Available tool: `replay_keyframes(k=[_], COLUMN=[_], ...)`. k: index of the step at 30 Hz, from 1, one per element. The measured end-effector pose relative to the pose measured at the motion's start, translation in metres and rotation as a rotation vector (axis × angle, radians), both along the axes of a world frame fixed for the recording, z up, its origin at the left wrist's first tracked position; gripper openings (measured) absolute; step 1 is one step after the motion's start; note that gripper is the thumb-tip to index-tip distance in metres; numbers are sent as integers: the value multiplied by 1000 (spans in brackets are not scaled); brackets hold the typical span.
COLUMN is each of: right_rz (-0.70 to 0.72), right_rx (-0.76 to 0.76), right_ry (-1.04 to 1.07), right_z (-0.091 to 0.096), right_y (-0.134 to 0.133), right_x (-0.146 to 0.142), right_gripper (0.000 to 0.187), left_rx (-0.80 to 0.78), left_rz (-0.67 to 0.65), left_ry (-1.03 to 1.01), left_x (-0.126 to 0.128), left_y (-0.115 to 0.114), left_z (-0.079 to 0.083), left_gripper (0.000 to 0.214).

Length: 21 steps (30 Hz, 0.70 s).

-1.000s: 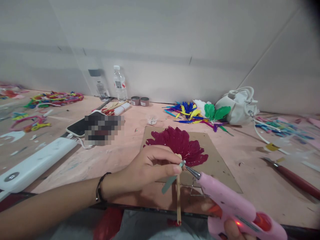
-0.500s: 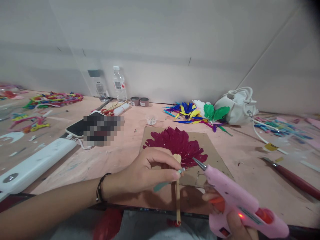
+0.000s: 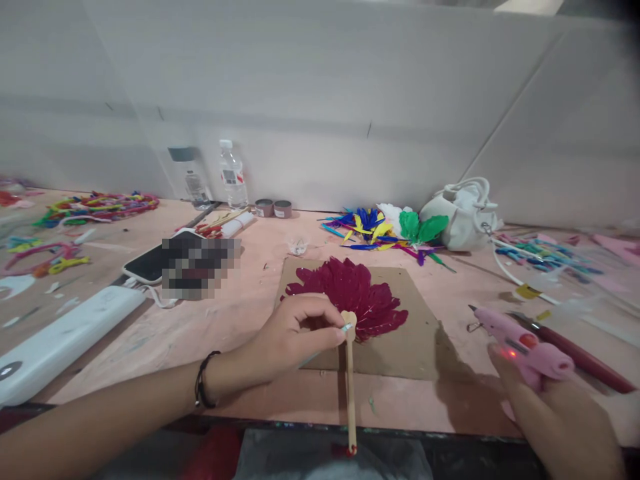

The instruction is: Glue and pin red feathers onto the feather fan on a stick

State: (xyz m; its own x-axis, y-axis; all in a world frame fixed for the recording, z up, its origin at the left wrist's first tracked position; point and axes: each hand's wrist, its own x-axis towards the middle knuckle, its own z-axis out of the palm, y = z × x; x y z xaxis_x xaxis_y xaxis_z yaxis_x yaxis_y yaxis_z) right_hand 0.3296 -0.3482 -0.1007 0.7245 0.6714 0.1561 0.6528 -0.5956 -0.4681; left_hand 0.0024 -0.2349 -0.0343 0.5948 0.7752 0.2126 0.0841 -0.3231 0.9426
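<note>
My left hand (image 3: 300, 330) is closed in a pinch on a small pale teal feather (image 3: 347, 327), most of it hidden behind the fingers. Its fingertips are at the heart-shaped top of a wooden fan handle (image 3: 351, 380), which reaches down past the table edge to a red cord at its end. Above spreads a fan of dark red feathers (image 3: 345, 287), lying over a cardboard sheet (image 3: 400, 353). Off to the right, my right hand (image 3: 545, 413) is wrapped around a pink glue gun (image 3: 520, 343), low over the table, its nozzle facing left and a red light on.
Beside the glue gun lies a red-handled craft knife (image 3: 580, 353). Coloured feathers (image 3: 375, 227) and a white bag (image 3: 457, 217) are at the back. On the left are a phone (image 3: 150, 260), a white power strip (image 3: 75, 340) and two bottles (image 3: 233, 177).
My right hand has carried the glue gun away from the fan handle, right toward the craft knife. My left hand stays at the handle's top, still pinching the teal feather. The view has shifted slightly.
</note>
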Motion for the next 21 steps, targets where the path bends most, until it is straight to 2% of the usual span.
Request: replay_keyframes(k=[3, 7, 13, 17, 21], right_rz=[-7, 74, 117, 105, 76], right_rx=[-52, -58, -100, -54, -18], right_ry=[95, 66, 87, 70, 111], right_z=[4, 7, -1, -4, 0], right_y=[5, 8, 9, 7, 2], right_x=[2, -2, 4, 5, 4], right_gripper=[68, 65, 67, 60, 62], left_rx=[16, 47, 71, 89, 93], left_rz=[15, 24, 31, 51, 77], left_ry=[11, 29, 21, 33, 39], left_x=[0, 0, -1, 0, 0], left_y=[2, 5, 6, 6, 7], left_z=[0, 0, -2, -3, -5], left_gripper=[12, 13, 12, 12, 12])
